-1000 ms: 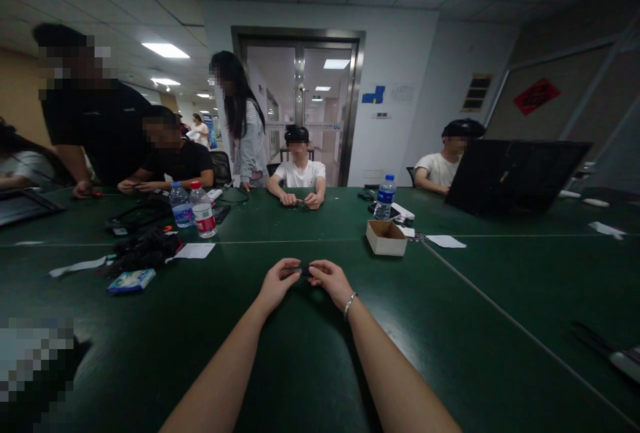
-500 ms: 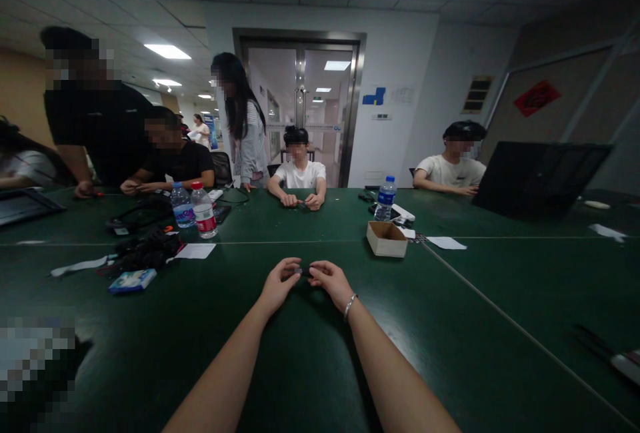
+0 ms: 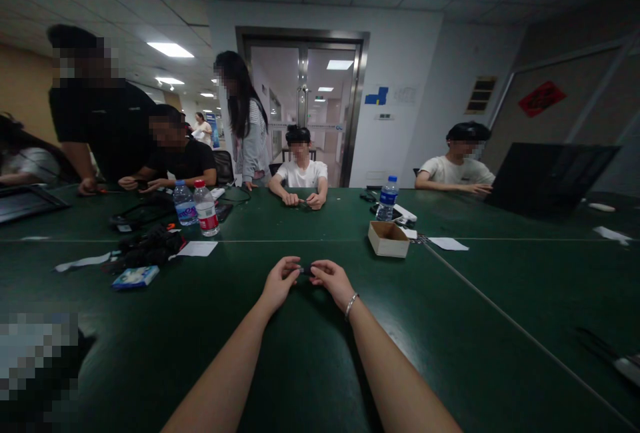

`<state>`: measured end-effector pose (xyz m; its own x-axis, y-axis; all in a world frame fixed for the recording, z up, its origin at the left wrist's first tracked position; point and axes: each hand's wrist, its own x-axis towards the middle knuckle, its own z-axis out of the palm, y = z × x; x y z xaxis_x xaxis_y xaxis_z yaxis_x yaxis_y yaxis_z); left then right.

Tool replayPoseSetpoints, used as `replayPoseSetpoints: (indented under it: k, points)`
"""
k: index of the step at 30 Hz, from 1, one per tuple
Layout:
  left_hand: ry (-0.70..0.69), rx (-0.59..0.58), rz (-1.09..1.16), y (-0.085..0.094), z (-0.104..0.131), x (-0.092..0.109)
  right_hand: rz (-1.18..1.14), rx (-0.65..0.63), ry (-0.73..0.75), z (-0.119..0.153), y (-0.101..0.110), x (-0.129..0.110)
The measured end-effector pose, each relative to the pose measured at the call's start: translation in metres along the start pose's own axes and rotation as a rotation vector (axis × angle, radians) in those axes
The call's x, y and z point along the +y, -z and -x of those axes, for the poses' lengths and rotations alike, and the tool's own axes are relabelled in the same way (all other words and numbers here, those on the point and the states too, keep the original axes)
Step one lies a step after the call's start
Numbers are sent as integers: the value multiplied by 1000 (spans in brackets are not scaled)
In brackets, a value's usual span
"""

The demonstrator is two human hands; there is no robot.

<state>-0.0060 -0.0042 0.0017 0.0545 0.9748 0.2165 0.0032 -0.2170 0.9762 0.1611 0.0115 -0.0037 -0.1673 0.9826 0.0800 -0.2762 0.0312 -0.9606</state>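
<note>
Above the green table (image 3: 310, 353), my left hand (image 3: 281, 281) and my right hand (image 3: 330, 280) meet in front of me. Between their fingertips is a small black stick with a metallic end (image 3: 306, 271), in looks much like a USB stick. My left thumb and fingers pinch its paler metallic end. The dark body is gripped by the fingers of my right hand, whose wrist wears a silver bracelet (image 3: 351, 306). Part of the stick is hidden behind the fingertips.
An open cardboard box (image 3: 389, 246) stands ahead on the right, near a blue-capped bottle (image 3: 387, 200). Left are two bottles, a red-capped one (image 3: 207, 210) in front, a black cable heap (image 3: 150, 246) and a blue packet (image 3: 135, 277). Several people sit or stand around the table.
The camera view has shifted slightly, moving the surroundings a little rightward. My hands keep almost the same pose, and slightly more of the black stick shows between them.
</note>
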Motion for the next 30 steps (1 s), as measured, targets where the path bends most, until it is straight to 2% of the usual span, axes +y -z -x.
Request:
replayPoseSetpoints:
  k: [6, 14, 21, 30]
  points:
    - [-47, -25, -26, 4, 1, 6, 8, -3, 5, -1, 0, 0]
    - [-5, -51, 14, 4, 0, 3, 4, -19, 6, -1, 1, 1]
    - [57, -16, 66, 2, -1, 0, -9, -5, -4, 0, -2, -1]
    - [30, -6, -224, -3, 2, 1, 11, -16, -6, 1, -2, -2]
